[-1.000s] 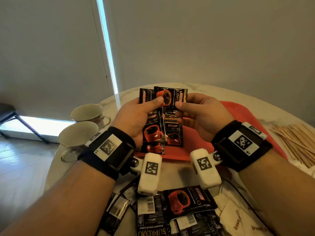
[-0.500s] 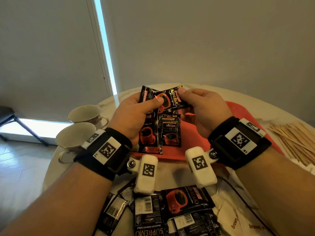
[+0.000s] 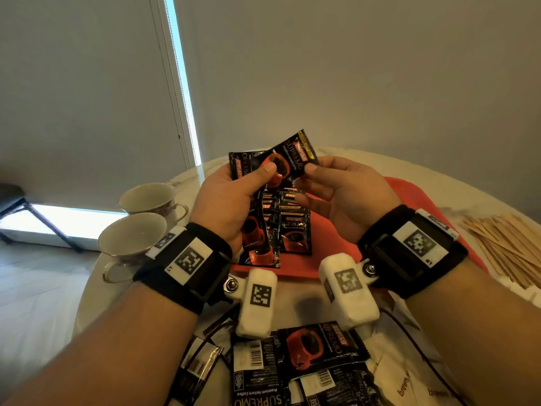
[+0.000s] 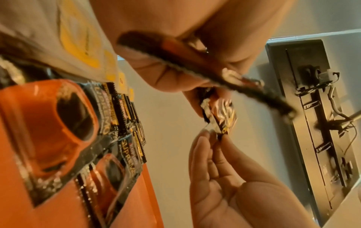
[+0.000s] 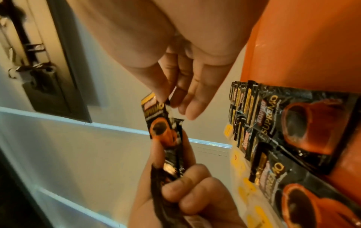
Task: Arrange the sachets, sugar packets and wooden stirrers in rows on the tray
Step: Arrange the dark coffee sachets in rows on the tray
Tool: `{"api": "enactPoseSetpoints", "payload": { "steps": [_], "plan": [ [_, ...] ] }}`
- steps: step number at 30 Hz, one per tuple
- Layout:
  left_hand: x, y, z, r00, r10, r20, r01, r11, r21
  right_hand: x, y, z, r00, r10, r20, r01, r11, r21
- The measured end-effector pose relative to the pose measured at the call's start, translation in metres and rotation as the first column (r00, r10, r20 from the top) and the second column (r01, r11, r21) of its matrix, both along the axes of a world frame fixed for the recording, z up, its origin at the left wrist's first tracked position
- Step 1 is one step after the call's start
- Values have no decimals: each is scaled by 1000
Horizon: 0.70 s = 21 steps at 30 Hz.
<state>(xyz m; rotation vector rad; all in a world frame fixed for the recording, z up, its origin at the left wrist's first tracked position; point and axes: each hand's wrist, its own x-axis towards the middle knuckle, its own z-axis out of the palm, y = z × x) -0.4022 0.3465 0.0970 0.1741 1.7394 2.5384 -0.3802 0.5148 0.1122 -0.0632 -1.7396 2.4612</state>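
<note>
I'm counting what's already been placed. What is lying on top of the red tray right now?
On the red tray lie black coffee sachets, overlapping in two columns at its left end. The left hand and the sachets it holds cover part of them, so a full count is not possible.

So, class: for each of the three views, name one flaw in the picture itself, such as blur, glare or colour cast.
Head view: the window strip is blown out. Left wrist view: the held sachet is motion-smeared. Right wrist view: an orange cast over the tray.

"KOPIKO SUPREMO" on black sachets (image 3: 294, 232), "brown" on white sugar packets (image 3: 405, 385)
</note>
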Motion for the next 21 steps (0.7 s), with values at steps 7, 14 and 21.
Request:
{"api": "enactPoseSetpoints", "payload": {
  "steps": [7,14,21],
  "plan": [
    [-7,-9,3,983,128,134,-135,990,49,10,17,-16,976,-102,190,69,983,169],
    [-4,-10,8,975,122,188,-141,985,96,18,26,-28,888,-54,456,-108,940,323],
    [-8,-11,6,966,138,220,-152,987,48,15,20,-32,876,-81,475,-129,910,394]
  ]
}}
